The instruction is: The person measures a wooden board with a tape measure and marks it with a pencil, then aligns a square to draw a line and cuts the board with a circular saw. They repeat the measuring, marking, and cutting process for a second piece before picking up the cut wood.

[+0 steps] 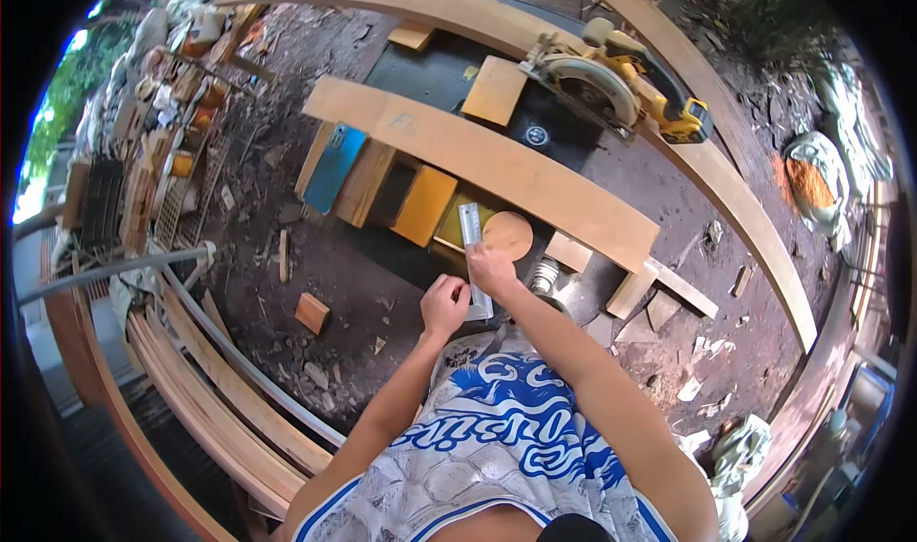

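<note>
head view: a person's right hand (492,269) was closed on the middle of a metal square (470,222), its far end left of a round wooden disc (507,236) and short of a long pale board (478,165). the left hand (445,304), fingers curled, was beside the tool's near end; whether it touched the metal could not be told. beyond the board, a yellow circular saw (611,79) rested on a curved timber (420,0). a blue, phone-like object (334,171) lay to the left.
</note>
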A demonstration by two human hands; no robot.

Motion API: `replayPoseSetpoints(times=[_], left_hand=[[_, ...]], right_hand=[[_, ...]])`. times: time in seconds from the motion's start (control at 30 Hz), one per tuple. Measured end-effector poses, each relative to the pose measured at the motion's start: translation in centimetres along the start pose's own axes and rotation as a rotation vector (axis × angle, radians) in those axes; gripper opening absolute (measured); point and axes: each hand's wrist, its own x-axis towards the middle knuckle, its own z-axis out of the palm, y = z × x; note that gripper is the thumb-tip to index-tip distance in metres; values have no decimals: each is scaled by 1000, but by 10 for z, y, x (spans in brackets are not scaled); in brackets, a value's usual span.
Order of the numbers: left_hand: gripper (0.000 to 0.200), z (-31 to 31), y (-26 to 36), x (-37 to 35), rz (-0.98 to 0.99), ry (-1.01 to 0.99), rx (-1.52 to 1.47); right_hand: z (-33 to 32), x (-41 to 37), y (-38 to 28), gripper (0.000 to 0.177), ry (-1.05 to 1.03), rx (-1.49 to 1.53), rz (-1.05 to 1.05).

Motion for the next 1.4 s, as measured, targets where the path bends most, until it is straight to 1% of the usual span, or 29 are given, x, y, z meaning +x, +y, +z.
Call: replayPoseSetpoints(times=[0.1, 0.17, 0.23, 0.27, 0.3, 0.33, 0.37, 0.4, 0.47, 0.5, 0.57, 0.63, 0.7, 0.8, 0.87, 0.93, 0.97, 1.0, 1.03, 1.07, 1.1, 1.17, 1.2, 1.23, 1.27, 1.3, 1.33, 1.37, 1.4], left_hand=[[10, 7, 4, -11, -3, 9, -5], [11, 10, 9, -7, 14, -3, -2], [13, 19, 22, 9, -31, 34, -69], [13, 25, 32, 27, 9, 53, -102], [14, 30, 52, 56, 162, 96, -93], [20, 41, 60, 90, 237, 69, -11], [34, 47, 91, 131, 363, 86, -108], [52, 66, 102, 165, 387, 116, 141], [71, 102, 129, 232, 398, 165, 207], [71, 115, 141, 255, 411, 161, 194], [80, 133, 154, 289, 200, -18, 430], [80, 139, 158, 305, 178, -132, 569], [71, 150, 141, 317, 170, -140, 532], [72, 142, 138, 312, 202, -83, 408], [49, 136, 137, 302, 78, -157, -359], [54, 99, 158, 259, -400, -554, -1024], [57, 81, 174, 229, -481, -684, -1232], [61, 77, 170, 205, -532, -800, -1321], [61, 68, 184, 179, -609, -830, -1355], [61, 59, 198, 156, -688, -862, -1388], [61, 59, 197, 139, -695, -866, -1388], [58, 63, 194, 109, -815, -933, -1505], [53, 63, 197, 95, -835, -895, -1434], [53, 69, 196, 81, -835, -895, -1437], [51, 77, 193, 69, -860, -757, -1304], [50, 81, 186, 62, -876, -612, -1171], [42, 82, 173, 56, -812, -610, -1112], [42, 86, 163, 47, -809, -601, -1117], [38, 94, 157, 36, -609, -414, -1018]], right_hand=[[-4, 5, -3, 10, 20, 72, 64], [-17, -10, 0, 12, 84, 148, 75], [-63, -37, 3, 23, 116, 284, 288], [-71, -49, 19, 26, 260, 356, 316], [-77, -65, 37, 28, 400, 427, 342], [-86, -83, 55, 25, 412, 414, 434], [-97, -97, 71, 22, 428, 398, 524], [-114, -111, 79, 19, 489, 416, 576], [-131, -132, 94, 16, 566, 418, 638], [-134, -142, 102, 14, 594, 418, 655], [-137, -154, 114, 12, 633, 410, 676], [-131, -162, 120, 12, 727, 422, 695], [-133, -167, 118, 12, 775, 473, 741], [-136, -166, 115, 10, 820, 570, 783], [-147, -167, 112, 11, 892, 622, 787], [-151, -170, 115, 10, 991, 700, 770], [-160, -170, 112, 10, 987, 712, 770], [-175, -171, 107, 11, 983, 765, 753], [-185, -173, 105, 12, 980, 813, 738], [-186, -179, 107, 20, 875, 848, 685], [-192, -177, 104, 20, 873, 847, 692], [-206, -171, 95, 35, 714, 918, 455], [-204, -171, 90, 35, 713, 915, 460], [-202, -169, 85, 41, 608, 1037, 490], [-198, -167, 84, 48, 498, 1155, 510], [-189, -166, 82, 48, 492, 1154, 496], [-174, -169, 79, 47, 487, 1293, 546], [-160, -173, 77, 47, 481, 1429, 602], [-150, -177, 76, 45, 456, 1418, 603]])
